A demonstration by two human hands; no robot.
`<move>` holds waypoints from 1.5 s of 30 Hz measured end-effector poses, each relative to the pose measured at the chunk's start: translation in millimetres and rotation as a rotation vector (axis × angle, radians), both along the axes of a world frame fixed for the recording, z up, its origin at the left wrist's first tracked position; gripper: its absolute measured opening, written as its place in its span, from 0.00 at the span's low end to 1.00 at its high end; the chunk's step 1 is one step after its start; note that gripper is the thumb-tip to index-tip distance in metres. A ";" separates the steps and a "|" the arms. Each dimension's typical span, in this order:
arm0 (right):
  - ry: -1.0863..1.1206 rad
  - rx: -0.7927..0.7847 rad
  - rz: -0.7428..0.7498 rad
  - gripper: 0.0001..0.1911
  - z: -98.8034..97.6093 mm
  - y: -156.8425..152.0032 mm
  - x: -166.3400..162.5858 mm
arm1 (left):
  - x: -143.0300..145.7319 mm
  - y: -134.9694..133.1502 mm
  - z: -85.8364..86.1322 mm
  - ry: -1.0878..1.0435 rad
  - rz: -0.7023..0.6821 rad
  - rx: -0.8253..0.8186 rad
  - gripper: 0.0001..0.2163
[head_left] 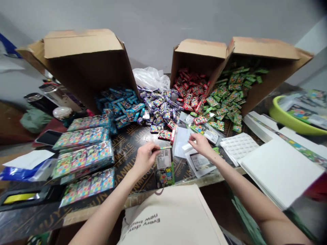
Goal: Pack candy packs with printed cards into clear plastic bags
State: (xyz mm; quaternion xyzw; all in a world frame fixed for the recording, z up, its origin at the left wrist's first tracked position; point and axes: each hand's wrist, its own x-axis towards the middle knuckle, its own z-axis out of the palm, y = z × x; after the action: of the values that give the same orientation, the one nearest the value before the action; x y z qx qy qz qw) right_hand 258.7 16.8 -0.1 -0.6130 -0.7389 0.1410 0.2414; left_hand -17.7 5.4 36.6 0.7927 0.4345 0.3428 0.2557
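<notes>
My left hand (146,157) is closed, thumb and fingers pinching the top edge of a flat printed packet (165,172). The packet is black and green, with a pale panel of fine print on its upper half. To its right, my right hand (201,144) is closed in a pinch above clear plastic sleeves (182,137); what lies between its fingertips is too small to make out. Under that wrist lies a clear sleeve with a dark printed panel (200,162). Just beyond my hands are small red boxes (165,135) at the edge of a purple box pile (163,105).
Tipped cartons at the back spill small blue boxes (124,103), red boxes (191,90) and green boxes (227,93). Wrapped multi-packs (83,156) are stacked at left. White sheets (282,170), a label stack (238,146) and a yellow-green basin (293,117) stand at right.
</notes>
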 end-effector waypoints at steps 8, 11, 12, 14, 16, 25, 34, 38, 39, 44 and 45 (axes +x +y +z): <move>0.439 -0.379 0.543 0.08 73.8 17.0 -95.5 | -4.2 -2.6 0.6 -0.029 0.000 0.024 0.03; 0.401 -0.449 0.586 0.08 69.1 24.9 -100.4 | -4.3 -4.6 4.7 -0.021 -0.003 0.025 0.01; 0.392 -0.462 0.588 0.08 67.8 26.8 -100.1 | -3.7 -5.2 5.3 -0.021 0.000 0.027 0.01; 0.375 -0.470 0.588 0.09 66.6 29.3 -99.3 | -1.8 -6.0 4.2 -0.028 0.020 0.032 0.02; 0.368 -0.467 0.583 0.09 66.0 29.9 -99.2 | 0.5 -6.5 0.5 -0.040 0.055 0.040 0.05; 1.020 -0.615 0.200 0.17 31.1 9.4 -114.4 | 8.9 -12.4 -8.0 -0.090 0.126 0.113 0.07; -0.049 -0.166 -0.027 0.05 -6.5 31.2 4.0 | -30.1 -5.4 -3.6 0.475 0.246 0.148 0.14; -0.164 -0.216 0.009 0.03 -31.9 33.4 51.3 | -31.2 -1.2 -22.0 0.671 -0.100 0.149 0.29; -0.181 -0.214 0.018 0.05 -37.5 31.8 54.7 | -27.3 -1.1 -28.4 0.707 -0.240 0.096 0.32; -0.209 -0.147 0.075 0.06 -53.0 18.9 52.9 | -5.6 -0.5 -48.5 0.841 -0.513 -0.108 0.35; -0.207 -0.132 0.090 0.06 -54.2 15.7 52.2 | -2.6 -0.1 -48.1 0.836 -0.525 -0.107 0.32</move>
State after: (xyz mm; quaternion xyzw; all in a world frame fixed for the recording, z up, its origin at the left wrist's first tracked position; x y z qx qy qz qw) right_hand 310.9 32.5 -54.3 -0.6050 -0.7758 0.1361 0.1166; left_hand -20.4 5.3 -11.6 0.9308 0.3026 -0.1030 0.1775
